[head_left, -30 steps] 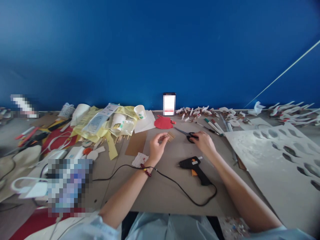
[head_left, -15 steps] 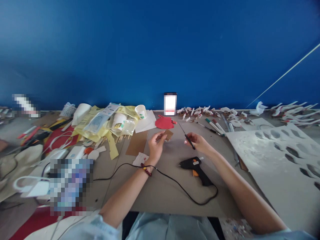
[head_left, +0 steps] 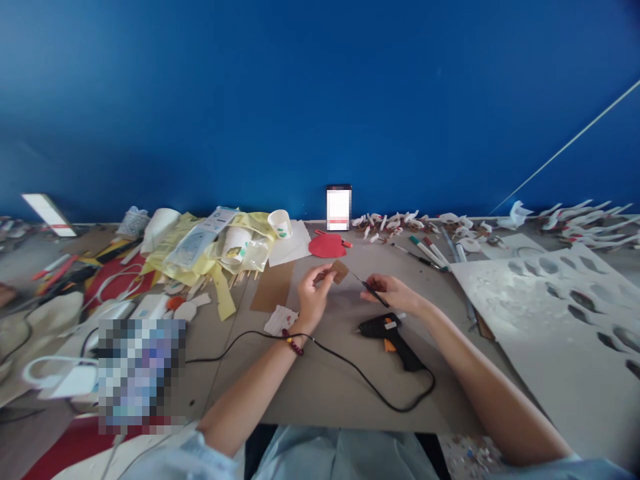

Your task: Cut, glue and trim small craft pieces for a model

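My left hand [head_left: 313,297] pinches a small brown cardboard piece [head_left: 339,271] just above the table. My right hand [head_left: 395,293] is closed round the black handles of a pair of scissors [head_left: 369,286], whose blades point left toward the cardboard piece. A black hot glue gun [head_left: 390,333] with an orange trigger lies on the table right under my right wrist, and its black cord [head_left: 350,367] loops across the brown cardboard sheet in front of me.
A red paper cut-out [head_left: 327,245] and a phone [head_left: 339,207] stand at the back by the blue wall. Yellow bags and paper cups [head_left: 225,247] pile at the left. Markers [head_left: 427,252] and a white foam board with cut holes [head_left: 560,300] lie right.
My right hand picked the scissors up off the table and brought them left and nearer, toward the cardboard piece. My left hand stayed almost in place, lifting the piece slightly.
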The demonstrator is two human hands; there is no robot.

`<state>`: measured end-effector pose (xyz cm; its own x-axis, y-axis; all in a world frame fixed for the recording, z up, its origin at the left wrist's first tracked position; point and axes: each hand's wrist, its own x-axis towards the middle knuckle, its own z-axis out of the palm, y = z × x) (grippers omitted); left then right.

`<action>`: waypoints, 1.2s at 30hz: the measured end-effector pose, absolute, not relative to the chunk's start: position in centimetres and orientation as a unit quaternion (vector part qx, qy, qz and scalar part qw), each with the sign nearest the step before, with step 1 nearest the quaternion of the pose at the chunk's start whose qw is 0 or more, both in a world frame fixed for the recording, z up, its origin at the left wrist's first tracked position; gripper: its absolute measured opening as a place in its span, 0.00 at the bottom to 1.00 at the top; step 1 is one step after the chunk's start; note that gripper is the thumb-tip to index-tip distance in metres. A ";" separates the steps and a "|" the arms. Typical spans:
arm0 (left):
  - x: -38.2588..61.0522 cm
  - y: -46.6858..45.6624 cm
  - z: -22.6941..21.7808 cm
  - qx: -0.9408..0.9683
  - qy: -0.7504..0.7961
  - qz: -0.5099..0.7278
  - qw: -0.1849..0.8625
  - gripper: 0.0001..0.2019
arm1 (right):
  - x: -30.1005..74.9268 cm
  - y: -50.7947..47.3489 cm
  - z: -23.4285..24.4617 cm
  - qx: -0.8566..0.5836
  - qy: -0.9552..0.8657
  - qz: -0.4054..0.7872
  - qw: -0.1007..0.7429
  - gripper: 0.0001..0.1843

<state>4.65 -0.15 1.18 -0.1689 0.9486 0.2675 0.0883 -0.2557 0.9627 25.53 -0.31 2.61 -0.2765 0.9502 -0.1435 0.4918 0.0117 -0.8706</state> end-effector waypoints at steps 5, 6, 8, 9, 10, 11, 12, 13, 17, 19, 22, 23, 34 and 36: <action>4.8 -0.2 1.3 0.542 0.486 0.585 0.359 0.13 | 25.5 -0.4 2.9 -0.545 -0.657 0.456 0.252 0.19; 4.8 -0.2 1.3 0.545 0.485 0.583 0.359 0.13 | 25.4 -0.4 2.9 -0.544 -0.656 0.457 0.253 0.19; 4.8 -0.3 1.3 0.550 0.483 0.580 0.358 0.12 | 25.4 -0.4 2.9 -0.545 -0.657 0.455 0.253 0.19; 4.8 -0.3 1.3 0.551 0.483 0.579 0.357 0.12 | 25.4 -0.4 2.8 -0.546 -0.658 0.455 0.251 0.19; 4.8 -0.3 1.3 0.551 0.483 0.580 0.356 0.13 | 25.4 -0.4 2.8 -0.546 -0.658 0.455 0.249 0.20; 4.8 -0.3 1.3 0.552 0.483 0.580 0.354 0.13 | 25.4 -0.4 2.8 -0.548 -0.657 0.456 0.247 0.20; 4.8 -0.3 1.3 0.553 0.483 0.580 0.352 0.12 | 25.4 -0.4 2.8 -0.549 -0.656 0.456 0.245 0.20; 4.8 -0.3 1.3 0.554 0.483 0.581 0.350 0.12 | 25.4 -0.4 2.8 -0.551 -0.656 0.455 0.242 0.21; 4.8 -0.2 1.3 0.559 0.476 0.584 0.347 0.12 | 25.4 -0.4 3.1 -0.554 -0.659 0.454 0.229 0.22; 4.7 -0.2 1.3 0.558 0.475 0.585 0.347 0.12 | 25.4 -0.5 3.3 -0.549 -0.657 0.463 0.228 0.22; 4.8 -0.2 1.4 0.561 0.474 0.583 0.348 0.11 | 25.5 -0.5 3.3 -0.542 -0.654 0.475 0.230 0.22; 4.8 -0.3 1.5 0.561 0.473 0.582 0.350 0.11 | 25.5 -0.5 3.3 -0.540 -0.654 0.477 0.231 0.22; 4.8 -0.4 1.6 0.564 0.474 0.577 0.353 0.12 | 25.7 -0.5 3.1 -0.544 -0.655 0.470 0.234 0.23; 4.8 -0.4 1.6 0.562 0.475 0.579 0.352 0.12 | 25.6 -0.5 3.1 -0.544 -0.652 0.472 0.235 0.24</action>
<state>4.77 -0.38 1.64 -0.1212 0.9408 0.3167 0.1266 -0.3018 0.9449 25.62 -0.51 3.09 -0.2965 0.9324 -0.2067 0.4885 -0.0379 -0.8717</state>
